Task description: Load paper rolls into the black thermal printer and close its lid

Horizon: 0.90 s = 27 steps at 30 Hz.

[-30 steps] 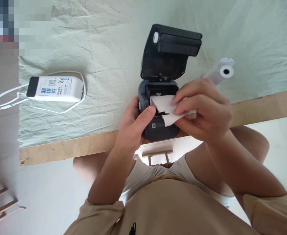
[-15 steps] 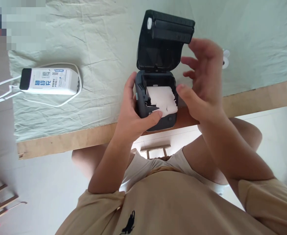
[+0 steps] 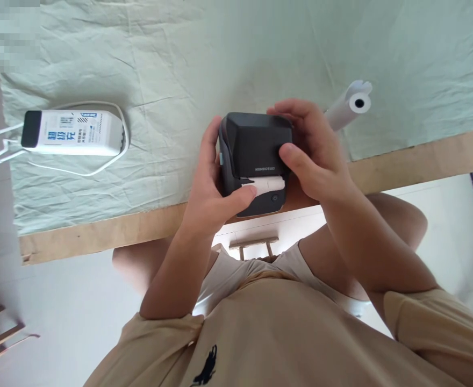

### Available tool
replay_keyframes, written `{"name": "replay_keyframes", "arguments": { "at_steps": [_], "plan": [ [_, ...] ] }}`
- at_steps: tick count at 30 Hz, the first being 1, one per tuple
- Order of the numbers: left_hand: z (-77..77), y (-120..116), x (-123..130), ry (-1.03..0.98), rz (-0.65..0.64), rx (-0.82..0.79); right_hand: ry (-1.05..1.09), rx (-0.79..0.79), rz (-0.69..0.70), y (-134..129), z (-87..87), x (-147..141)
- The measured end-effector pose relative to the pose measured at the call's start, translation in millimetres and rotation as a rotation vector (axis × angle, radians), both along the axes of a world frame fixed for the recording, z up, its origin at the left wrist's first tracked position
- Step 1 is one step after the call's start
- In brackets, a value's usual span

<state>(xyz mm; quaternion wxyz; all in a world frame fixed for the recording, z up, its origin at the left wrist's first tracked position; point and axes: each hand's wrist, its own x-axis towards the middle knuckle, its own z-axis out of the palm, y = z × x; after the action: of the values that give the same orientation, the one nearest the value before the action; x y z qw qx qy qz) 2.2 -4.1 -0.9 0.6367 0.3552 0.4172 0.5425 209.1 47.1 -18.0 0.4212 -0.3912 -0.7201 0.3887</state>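
A small black label printer (image 3: pixel 256 142) stands at the table's front edge with its lid down. White paper (image 3: pixel 271 184) sticks out through the front slot, its edge ragged. My left hand (image 3: pixel 216 188) grips the printer's left side, the thumb pressing the paper against the front. Around the right side, my right hand (image 3: pixel 313 145) holds the printer, thumb on the lid and fingers behind it. Right of that hand lies a white paper roll (image 3: pixel 347 107) with a dark core, partly hidden by the hand.
A white power strip (image 3: pixel 79 131) with a looped white cable rests on the left of the pale green tablecloth (image 3: pixel 172 64). The wooden table edge (image 3: pixel 111 228) runs in front of me. A wooden stool (image 3: pixel 255 244) shows below, between my legs.
The printer's raised lid has come down over the paper inside. My right hand moved from beside the lid onto the printer. The white roll now shows more fully.
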Motion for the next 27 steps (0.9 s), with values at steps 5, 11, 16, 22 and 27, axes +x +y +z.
{"name": "replay_keyframes", "arguments": {
  "at_steps": [5,11,16,22,27],
  "plan": [
    [1.3,2,12,-0.056,0.038,0.007,-0.113,0.006,0.02,4,-2.6,0],
    [5.8,6,20,-0.048,0.095,0.022,-0.111,0.082,0.005,11,-3.5,-1],
    [5.9,6,24,-0.077,0.047,0.076,-0.073,0.107,0.042,10,6.8,0],
    [13.3,4,26,-0.09,0.022,0.037,-0.033,0.168,0.063,12,7.2,0],
    [11.5,6,22,-0.088,0.01,0.04,-0.041,0.141,0.044,10,6.2,-3]
  ]
}}
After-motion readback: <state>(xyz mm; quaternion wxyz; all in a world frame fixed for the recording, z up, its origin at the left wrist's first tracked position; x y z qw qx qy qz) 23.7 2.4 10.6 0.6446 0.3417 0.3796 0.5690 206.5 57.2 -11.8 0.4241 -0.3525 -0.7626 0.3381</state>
